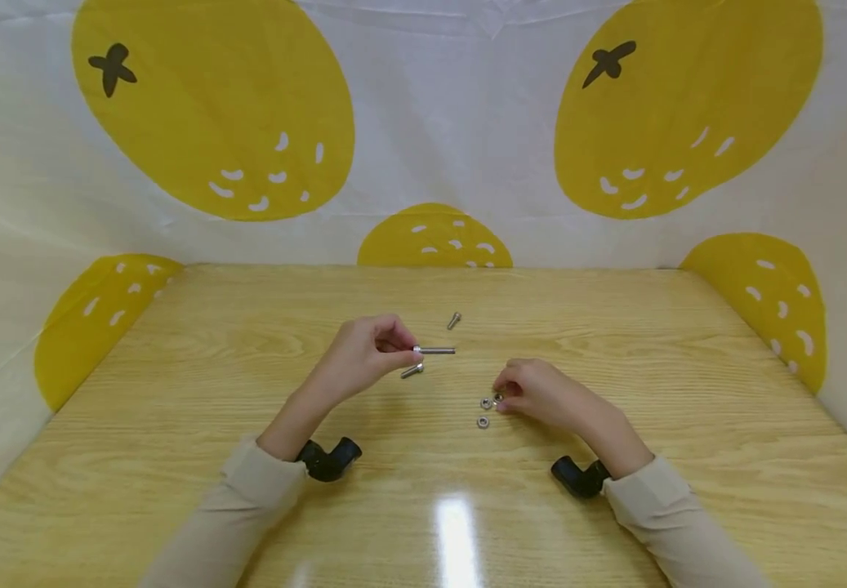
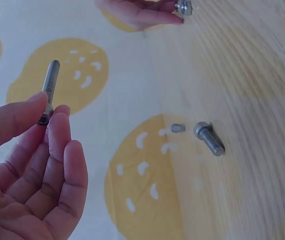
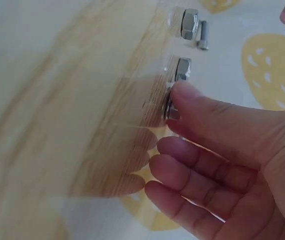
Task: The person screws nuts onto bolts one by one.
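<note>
My left hand (image 1: 355,353) pinches a steel socket-head bolt (image 1: 439,350) by its head, between thumb and fingertips. The threaded shank lies level in the head view, pointing right; in the left wrist view the same bolt (image 2: 51,82) stands clear of the palm. To the right, thumb and index finger of my right hand (image 1: 546,394) pinch a hex nut (image 3: 171,107) low at the tabletop, its face partly covered by the thumb. Close beside those fingertips lie two more nuts, one nearer (image 1: 485,403) and one toward the front (image 1: 483,422).
Two loose bolts lie on the wooden table (image 1: 210,343): one bolt (image 1: 412,371) just below the left fingertips, another bolt (image 1: 455,321) farther back. A white cloth (image 1: 452,106) with yellow fruit prints walls the back and sides. Black curved pieces (image 1: 331,460) sit at both wrists.
</note>
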Tool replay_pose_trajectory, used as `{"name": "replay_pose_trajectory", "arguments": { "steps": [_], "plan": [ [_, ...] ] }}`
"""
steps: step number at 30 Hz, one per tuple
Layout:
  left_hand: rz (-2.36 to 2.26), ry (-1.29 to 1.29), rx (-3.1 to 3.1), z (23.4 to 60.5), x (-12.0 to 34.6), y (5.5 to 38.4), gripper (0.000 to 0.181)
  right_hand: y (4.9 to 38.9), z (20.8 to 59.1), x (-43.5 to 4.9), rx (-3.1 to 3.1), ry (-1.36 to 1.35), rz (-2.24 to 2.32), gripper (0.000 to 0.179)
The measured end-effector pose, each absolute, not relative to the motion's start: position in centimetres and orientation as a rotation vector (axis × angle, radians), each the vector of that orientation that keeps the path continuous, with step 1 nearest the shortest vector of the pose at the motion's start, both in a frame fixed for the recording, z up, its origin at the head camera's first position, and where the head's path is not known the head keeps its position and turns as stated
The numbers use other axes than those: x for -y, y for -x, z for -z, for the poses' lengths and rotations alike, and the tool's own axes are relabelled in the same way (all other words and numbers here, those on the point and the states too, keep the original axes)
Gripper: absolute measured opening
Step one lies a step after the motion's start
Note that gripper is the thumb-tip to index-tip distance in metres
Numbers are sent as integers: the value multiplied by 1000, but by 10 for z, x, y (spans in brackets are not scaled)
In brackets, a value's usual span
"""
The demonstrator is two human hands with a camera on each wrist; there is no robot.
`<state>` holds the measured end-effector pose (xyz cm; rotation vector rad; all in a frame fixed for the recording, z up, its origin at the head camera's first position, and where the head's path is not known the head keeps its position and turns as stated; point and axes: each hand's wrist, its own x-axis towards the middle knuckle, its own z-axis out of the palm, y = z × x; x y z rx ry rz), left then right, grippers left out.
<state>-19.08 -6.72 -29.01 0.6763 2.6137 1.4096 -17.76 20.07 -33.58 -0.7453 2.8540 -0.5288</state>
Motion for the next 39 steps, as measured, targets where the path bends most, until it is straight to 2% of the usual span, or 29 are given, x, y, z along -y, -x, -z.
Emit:
{"name": "replay_pose_trajectory", "arguments": {
  "steps": [12,27,39],
  "plan": [
    [-1468,-647,-2598,298,62,191,12,179,338,-194,-2878,676,510,4],
    [-1455,-621,-2632,300,61,192,12,178,337,-192,-2885,678,471,4],
    [-1514,-635,-2634,298,61,190,13,177,327,-197,-2897,675,711,8]
  ]
}}
